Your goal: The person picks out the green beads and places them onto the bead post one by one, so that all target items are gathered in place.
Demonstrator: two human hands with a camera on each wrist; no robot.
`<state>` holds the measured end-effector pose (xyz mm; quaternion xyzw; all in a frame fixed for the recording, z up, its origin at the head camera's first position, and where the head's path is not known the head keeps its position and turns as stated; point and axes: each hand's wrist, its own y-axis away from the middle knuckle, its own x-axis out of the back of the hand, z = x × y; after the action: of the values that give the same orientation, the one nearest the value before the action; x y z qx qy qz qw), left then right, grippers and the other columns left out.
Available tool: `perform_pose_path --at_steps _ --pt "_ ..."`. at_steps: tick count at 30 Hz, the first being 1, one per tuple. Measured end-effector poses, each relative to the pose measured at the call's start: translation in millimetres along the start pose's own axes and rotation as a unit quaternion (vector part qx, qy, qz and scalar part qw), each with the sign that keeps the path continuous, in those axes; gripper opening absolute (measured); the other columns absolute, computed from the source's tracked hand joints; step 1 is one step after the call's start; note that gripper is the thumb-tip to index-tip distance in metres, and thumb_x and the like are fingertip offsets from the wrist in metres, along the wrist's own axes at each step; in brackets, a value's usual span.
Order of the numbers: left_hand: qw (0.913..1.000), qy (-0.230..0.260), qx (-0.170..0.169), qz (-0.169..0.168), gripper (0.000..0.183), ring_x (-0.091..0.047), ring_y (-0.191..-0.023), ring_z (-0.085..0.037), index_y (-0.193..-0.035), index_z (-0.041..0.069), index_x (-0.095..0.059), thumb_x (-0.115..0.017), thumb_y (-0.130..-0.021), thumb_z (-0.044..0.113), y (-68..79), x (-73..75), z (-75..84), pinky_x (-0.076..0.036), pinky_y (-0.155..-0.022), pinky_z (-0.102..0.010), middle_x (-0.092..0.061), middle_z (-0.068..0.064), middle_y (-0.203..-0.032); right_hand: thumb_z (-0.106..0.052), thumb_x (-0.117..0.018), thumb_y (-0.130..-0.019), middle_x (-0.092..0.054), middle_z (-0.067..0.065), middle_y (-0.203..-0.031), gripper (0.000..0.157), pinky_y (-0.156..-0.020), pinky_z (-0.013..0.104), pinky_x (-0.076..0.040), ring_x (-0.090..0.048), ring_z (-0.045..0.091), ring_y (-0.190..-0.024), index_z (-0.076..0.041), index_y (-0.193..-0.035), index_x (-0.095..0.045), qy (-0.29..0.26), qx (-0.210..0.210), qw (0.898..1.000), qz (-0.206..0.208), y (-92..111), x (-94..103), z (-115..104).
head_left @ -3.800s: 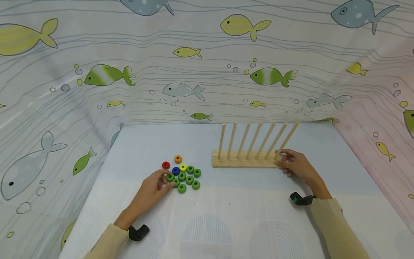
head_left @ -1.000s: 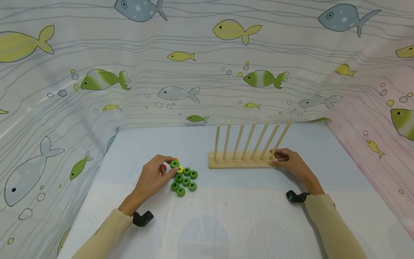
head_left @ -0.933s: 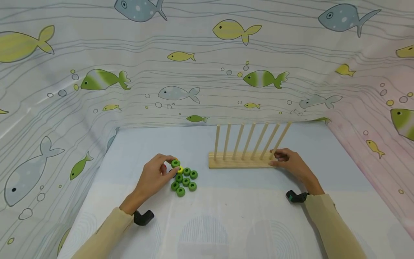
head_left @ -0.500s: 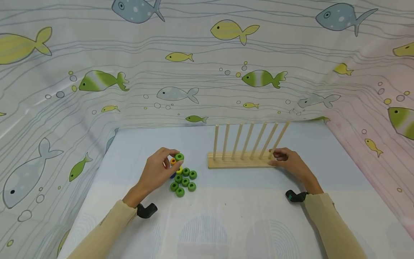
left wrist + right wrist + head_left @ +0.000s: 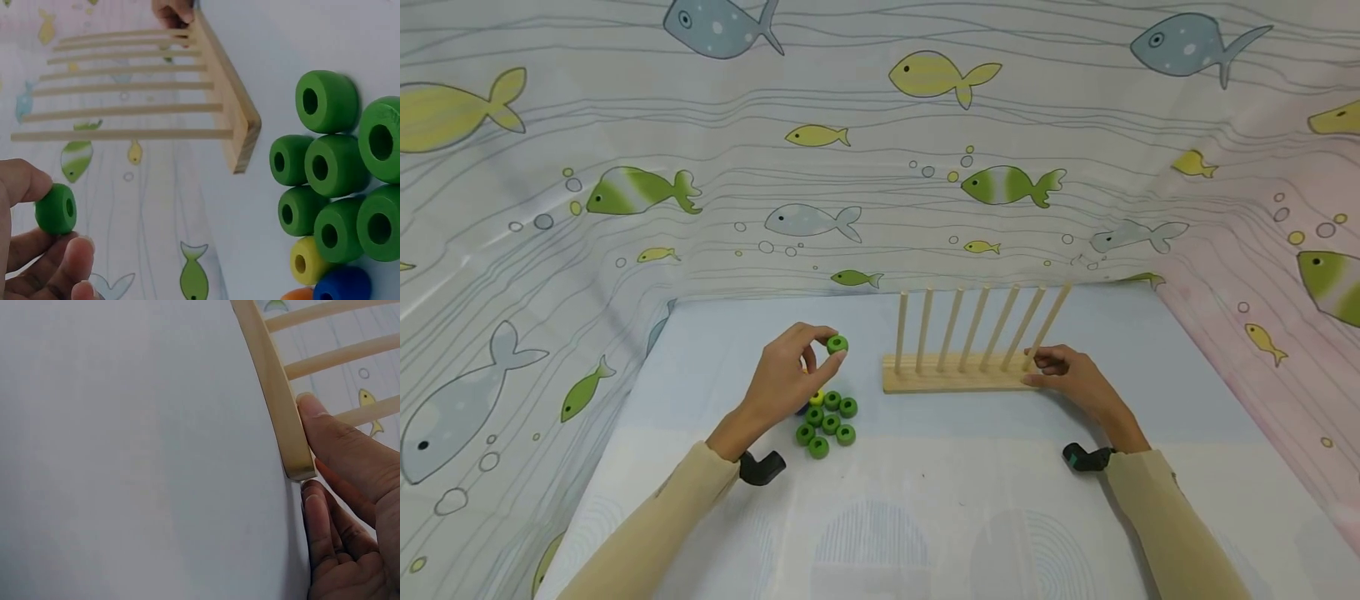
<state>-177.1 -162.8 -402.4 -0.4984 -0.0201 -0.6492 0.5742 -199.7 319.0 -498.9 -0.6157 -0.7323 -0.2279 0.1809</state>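
In the head view my left hand (image 5: 790,371) pinches a green bead (image 5: 837,344) between thumb and fingertips, raised above the table. The bead's hole shows in the left wrist view. To its right stands a wooden peg rack (image 5: 955,379), a flat base with a row of several bare upright pegs. My right hand (image 5: 1075,382) grips the right end of that base, thumb (image 5: 315,415) on its top and fingers around the end. Below the left hand lie several green beads (image 5: 831,424) and a yellow bead (image 5: 817,397). A blue bead (image 5: 342,284) and an orange bead (image 5: 297,294) are partly hidden.
Everything rests on a pale table (image 5: 917,517) with a faint printed pattern. A fish-patterned cloth (image 5: 730,250) hangs behind it and along both sides. Each wrist carries a black device, one of them a left wrist camera (image 5: 762,468).
My left hand has picked a green bead from the pile and carried it up and to the right, towards the rack. My right hand stays on the base; the view has shifted slightly.
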Motion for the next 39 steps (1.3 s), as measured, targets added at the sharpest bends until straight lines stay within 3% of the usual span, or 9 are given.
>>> perform_pose_path --at_steps 16,29,39 --pt "0.9987 0.012 -0.044 0.023 0.031 -0.054 -0.064 -0.013 -0.118 0.005 -0.07 -0.079 -0.092 0.017 -33.5 -8.8 22.6 -0.044 -0.057 -0.027 -0.068 -0.007 -0.106 -0.037 -0.083 -0.089 -0.059 0.02 -0.131 0.071 -0.084 0.017 -0.048 -0.056 0.03 -0.116 0.002 -0.141 -0.056 -0.004 -0.002 1.0 0.0 -0.6 -0.5 2.2" --pt "0.9905 0.03 -0.118 0.065 0.032 -0.058 -0.08 -0.019 -0.121 0.002 -0.068 -0.077 -0.093 0.015 -67.8 -17.7 42.2 -0.047 -0.061 -0.03 -0.067 -0.008 -0.108 -0.037 -0.083 -0.088 -0.058 0.02 -0.134 0.072 -0.085 0.016 -0.048 -0.056 0.032 -0.119 0.002 -0.142 -0.055 -0.011 0.002 1.0 0.0 -1.3 -0.9 5.3" --pt "0.9866 0.038 -0.145 0.065 0.028 -0.057 -0.099 -0.026 -0.117 0.004 -0.069 -0.076 -0.094 0.017 -90.7 -29.0 60.1 -0.047 -0.08 -0.035 -0.068 -0.005 -0.105 -0.038 -0.084 -0.087 -0.06 0.019 -0.133 0.072 -0.085 0.016 -0.048 -0.057 0.031 -0.117 0.001 -0.141 -0.056 -0.005 0.005 1.0 0.005 -1.8 -1.5 6.0"
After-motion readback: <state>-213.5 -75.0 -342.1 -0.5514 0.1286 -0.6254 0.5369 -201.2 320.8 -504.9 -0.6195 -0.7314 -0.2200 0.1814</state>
